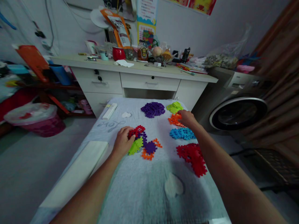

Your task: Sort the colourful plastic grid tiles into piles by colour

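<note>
My left hand [123, 140] rests at the left side of a small mixed group of interlocking plastic pieces. Its thumb and fingers are closed on a red interlocking piece [139, 129]. Beside that lie a lime-green piece [136, 146], a purple piece [150, 147] and orange pieces [147, 155]. My right hand [187, 119] reaches over the orange pile [174, 120], fingertips pinched at an orange piece and partly hidden. Around it are a lime-green pile [174, 107], a blue pile [182, 133] and a red pile [192, 157]. A purple pile [153, 109] sits farther back.
A pale blue cloth [140, 193] covers the table. On its left are a white box [109, 111] and a long white block [77, 171]. Behind stands a cluttered white drawer desk [137, 81]. A washing machine [233, 102] is right, a pink bin [42, 123] left.
</note>
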Motion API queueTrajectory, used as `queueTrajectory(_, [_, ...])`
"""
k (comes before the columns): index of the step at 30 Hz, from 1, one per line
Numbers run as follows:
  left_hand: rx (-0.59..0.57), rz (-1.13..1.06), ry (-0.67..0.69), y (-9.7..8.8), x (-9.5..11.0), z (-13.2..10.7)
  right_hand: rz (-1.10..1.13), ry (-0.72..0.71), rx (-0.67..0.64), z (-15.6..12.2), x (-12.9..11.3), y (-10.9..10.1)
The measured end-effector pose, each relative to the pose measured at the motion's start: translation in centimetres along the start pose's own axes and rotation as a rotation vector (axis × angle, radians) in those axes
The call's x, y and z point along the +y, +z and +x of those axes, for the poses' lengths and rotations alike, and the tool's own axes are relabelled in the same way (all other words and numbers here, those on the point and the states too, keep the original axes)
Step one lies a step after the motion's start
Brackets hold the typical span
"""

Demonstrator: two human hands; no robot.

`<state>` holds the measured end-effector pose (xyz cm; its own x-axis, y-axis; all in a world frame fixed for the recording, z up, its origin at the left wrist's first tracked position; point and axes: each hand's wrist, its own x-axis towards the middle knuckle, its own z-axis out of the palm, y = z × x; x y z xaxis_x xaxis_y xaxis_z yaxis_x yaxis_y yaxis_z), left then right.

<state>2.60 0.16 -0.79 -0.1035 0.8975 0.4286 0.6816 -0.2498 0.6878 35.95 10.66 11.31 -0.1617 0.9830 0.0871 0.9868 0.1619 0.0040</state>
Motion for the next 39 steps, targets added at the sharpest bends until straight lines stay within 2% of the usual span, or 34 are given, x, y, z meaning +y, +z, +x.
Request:
queueTrajectory(5, [-0.003, 0.003, 0.0, -0.1, 0.2, 0.1, -0.075, 0.046, -0.074, 2.0, 0.3, 0.8])
queueTrajectory(10, [-0.01, 0.006, 0.003, -0.2, 0.3, 0.1, -0.102, 0.112, -0.11, 2.1, 0.0, 0.9])
queueTrajectory(15, [-0.006, 0.015, 0.006, -0.2, 0.3, 0.1, 0.03, 0.138, 0.012, 0.7, -0.7, 0.2])
queueTrajectory(17, [-0.007, 0.017, 0.016, -0.2, 0.3, 0.1, 0.139, 0.08, 0.075, -0.2, -1.5, 0.1])
queueTrajectory(20, [-0.007, 0.018, 0.02, -0.2, 0.3, 0.1, 0.334, -0.123, 0.079, -2.2, -3.8, 0.5])
queueTrajectory(23, [-0.008, 0.02, 0.014, -0.3, 0.4, 0.1, 0.44, -0.268, -0.034, -4.7, -6.8, 1.2])
queueTrajectory(27, [-0.02, 0.017, 0.003, -0.4, 0.5, 0.1, 0.421, -0.431, -0.192, -7.1, -9.7, 2.3])
queueTrajectory(32, [-0.031, 0.018, -0.004, -0.4, 0.7, 0.1, 0.321, -0.553, -0.257, -7.7, -10.1, 3.8])
queueTrajectory(39, [-0.045, 0.018, 0.001, -0.4, 0.6, 0.1, 0.375, -0.585, -0.312, -8.0, -10.1, 4.3])
